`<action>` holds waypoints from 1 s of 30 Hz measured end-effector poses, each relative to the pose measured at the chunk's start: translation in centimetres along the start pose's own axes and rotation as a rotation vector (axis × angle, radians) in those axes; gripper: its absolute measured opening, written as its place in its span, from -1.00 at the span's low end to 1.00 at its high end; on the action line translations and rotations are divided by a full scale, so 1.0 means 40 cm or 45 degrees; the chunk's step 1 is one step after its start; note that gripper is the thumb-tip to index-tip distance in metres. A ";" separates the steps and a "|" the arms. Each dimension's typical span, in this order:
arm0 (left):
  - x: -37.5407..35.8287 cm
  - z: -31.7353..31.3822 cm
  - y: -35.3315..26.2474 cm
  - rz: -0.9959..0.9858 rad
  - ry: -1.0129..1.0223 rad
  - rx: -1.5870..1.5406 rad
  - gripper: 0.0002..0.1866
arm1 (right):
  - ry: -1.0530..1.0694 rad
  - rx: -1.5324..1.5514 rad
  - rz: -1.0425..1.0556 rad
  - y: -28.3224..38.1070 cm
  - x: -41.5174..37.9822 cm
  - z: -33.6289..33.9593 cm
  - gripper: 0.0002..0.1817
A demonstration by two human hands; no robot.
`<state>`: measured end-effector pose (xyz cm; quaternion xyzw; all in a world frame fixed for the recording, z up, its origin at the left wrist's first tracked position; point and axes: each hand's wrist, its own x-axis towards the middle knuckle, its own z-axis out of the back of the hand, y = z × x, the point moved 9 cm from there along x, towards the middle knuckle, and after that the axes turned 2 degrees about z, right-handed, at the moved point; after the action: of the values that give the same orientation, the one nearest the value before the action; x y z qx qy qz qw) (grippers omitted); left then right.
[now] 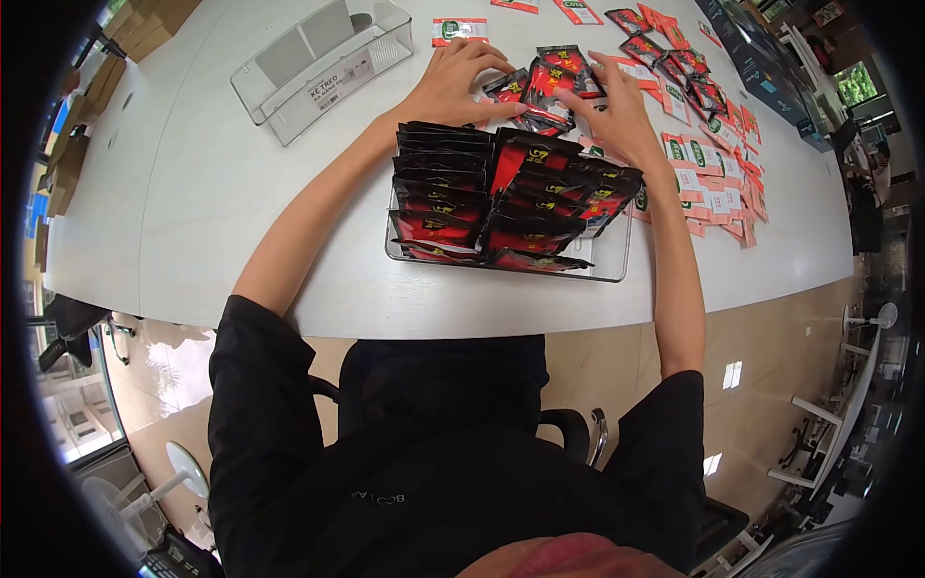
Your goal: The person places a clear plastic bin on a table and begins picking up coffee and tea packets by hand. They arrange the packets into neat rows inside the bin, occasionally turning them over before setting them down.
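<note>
Behind the clear tray, black-and-red sachets [551, 85] lie in a small overlapping pile between my two hands. My left hand [461, 85] curves around the pile's left side, fingers apart, with its thumb touching the near sachets. From the right, my right hand [619, 108] reaches round the pile, thumb over the sachets and index finger raised apart. Neither hand shows a clear grip. Close below my wrists, a clear plastic tray [617, 262] holds two rows of upright black-and-red sachets [438, 193].
An empty clear bin [323, 72] with a paper label stands at the back left. Loose orange-and-white sachets [718, 183] spread over the right side, with more black-and-red sachets [679, 63] behind them. A dark box [761, 67] lines the far right edge.
</note>
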<state>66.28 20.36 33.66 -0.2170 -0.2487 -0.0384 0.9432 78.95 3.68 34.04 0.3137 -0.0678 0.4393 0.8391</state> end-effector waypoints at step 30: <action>-0.006 0.043 0.108 0.458 -0.252 -1.386 -0.36 | -0.132 0.449 0.272 0.126 0.012 0.048 -0.16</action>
<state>66.08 24.97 33.20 -0.7119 -0.2395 0.0206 0.6598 75.62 5.00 38.12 0.4687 -0.0659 0.5142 0.7152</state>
